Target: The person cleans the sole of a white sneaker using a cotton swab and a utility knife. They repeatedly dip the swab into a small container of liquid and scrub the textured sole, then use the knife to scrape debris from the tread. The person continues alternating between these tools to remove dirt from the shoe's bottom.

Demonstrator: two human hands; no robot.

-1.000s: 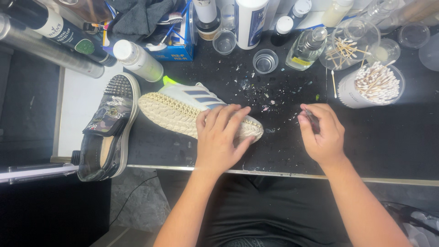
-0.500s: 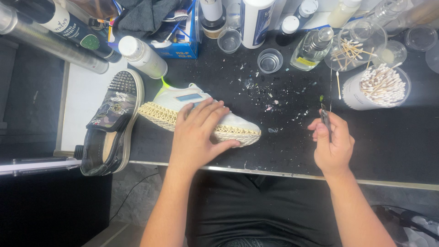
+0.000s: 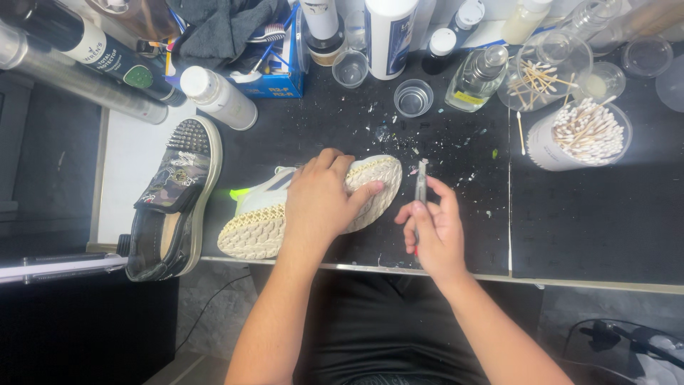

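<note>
The sneaker [image 3: 313, 207] is laid on its side on the black mat [image 3: 456, 235], sole turned toward the camera, its long axis running from the heel near the table edge at lower left up to the toe at upper right. It lies between the two hands, but it is covered only by the left hand [image 3: 322, 198], which is spread flat across its middle, fingers pointed toward the toe, thumb pressed on the sole's woven edge. The fingers are only loosely curled; the shoe is pinned down rather than clasped.

The right hand [image 3: 431, 228] is held just right of the toe, apart from it. Its fingers are closed around a thin metal tool [image 3: 421, 182], gripped like a pen, tip pointing up and away from the body. The tip stands just beside the toe's rim; whether it touches cannot be told. A studded dark shoe [image 3: 174, 199] lies to the left, well clear of both hands.
</note>
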